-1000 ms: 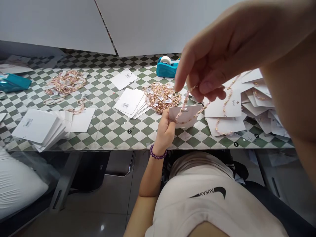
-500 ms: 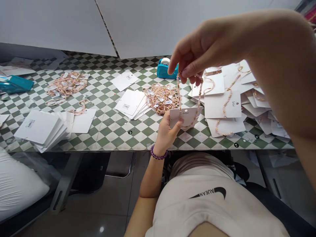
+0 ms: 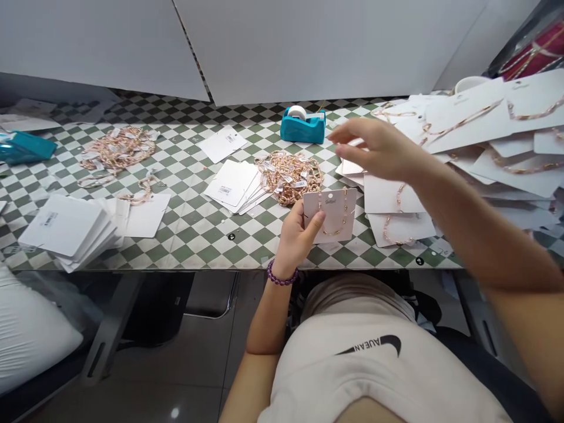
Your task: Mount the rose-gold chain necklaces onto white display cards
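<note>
My left hand (image 3: pixel 297 238), with a purple bead bracelet at its wrist, holds a white card (image 3: pixel 337 200) by its left edge. A pink and gold beaded necklace (image 3: pixel 338 231) hangs in a loop on the card's face. Above and to the right, my right hand (image 3: pixel 368 147) is in the air with fingers apart and nothing in them, near a teal tape dispenser (image 3: pixel 302 128). Just behind the held card lies a heap of beaded necklaces (image 3: pixel 288 176), and left of it a fanned stack of blank white cards (image 3: pixel 231 185).
Carded necklaces (image 3: pixel 399 226) are piled along the right side. Farther left on the checkered table (image 3: pixel 202 247) are another necklace heap (image 3: pixel 127 147), a card stack (image 3: pixel 61 226) and a second teal dispenser (image 3: pixel 26 147). White panels stand behind.
My right hand has let go of the necklace and moved right and slightly down, its fingers now apart. The necklace now lies against the card, which faces the camera more.
</note>
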Demonstrator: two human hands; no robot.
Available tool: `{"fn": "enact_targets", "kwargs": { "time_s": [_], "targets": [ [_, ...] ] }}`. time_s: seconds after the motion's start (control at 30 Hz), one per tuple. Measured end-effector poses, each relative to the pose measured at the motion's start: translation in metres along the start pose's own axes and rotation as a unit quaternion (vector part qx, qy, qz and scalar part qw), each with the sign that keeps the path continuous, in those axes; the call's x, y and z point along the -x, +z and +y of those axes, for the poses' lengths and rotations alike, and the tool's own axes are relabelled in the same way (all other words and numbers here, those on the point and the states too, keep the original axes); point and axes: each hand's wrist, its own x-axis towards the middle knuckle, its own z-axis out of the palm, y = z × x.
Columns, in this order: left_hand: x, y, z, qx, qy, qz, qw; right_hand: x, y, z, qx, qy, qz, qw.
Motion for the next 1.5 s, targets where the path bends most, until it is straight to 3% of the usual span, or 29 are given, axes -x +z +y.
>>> {"fn": "enact_targets", "kwargs": {
  "time_s": [0.07,0.17,0.27,0.5,0.7,0.87,1.03,1.23,1.5],
  "targets": [
    [0.000,0.001,0.000,0.027,-0.006,-0.005,1.000,0.038,0.021,0.009,-0.129,0.046,0.057,0.989],
    [0.001,0.002,0.001,0.064,-0.021,-0.013,0.998,0.083,0.056,0.019,-0.289,0.107,0.045,0.950],
    [0.001,0.001,0.003,0.079,-0.019,-0.022,0.996,0.105,0.083,0.016,-0.389,0.140,0.063,0.908],
    [0.000,-0.005,0.004,0.134,-0.030,-0.041,0.990,0.114,0.100,-0.004,-0.452,0.166,0.095,0.871],
    [-0.003,-0.005,0.002,0.170,-0.009,0.011,0.985,0.125,0.117,-0.001,-0.478,0.158,0.170,0.847],
    [-0.004,-0.005,0.002,0.150,-0.005,0.024,0.988,0.126,0.129,-0.001,-0.491,0.171,0.191,0.833],
    [-0.003,-0.005,0.003,0.142,0.004,0.021,0.990,0.127,0.135,-0.004,-0.479,0.172,0.235,0.828],
    [-0.004,-0.004,0.004,0.170,-0.011,0.055,0.984,0.126,0.138,-0.005,-0.473,0.156,0.282,0.820],
    [-0.004,-0.003,0.005,0.182,-0.044,0.053,0.981,0.124,0.134,-0.011,-0.428,0.156,0.317,0.832]
  ]
}}
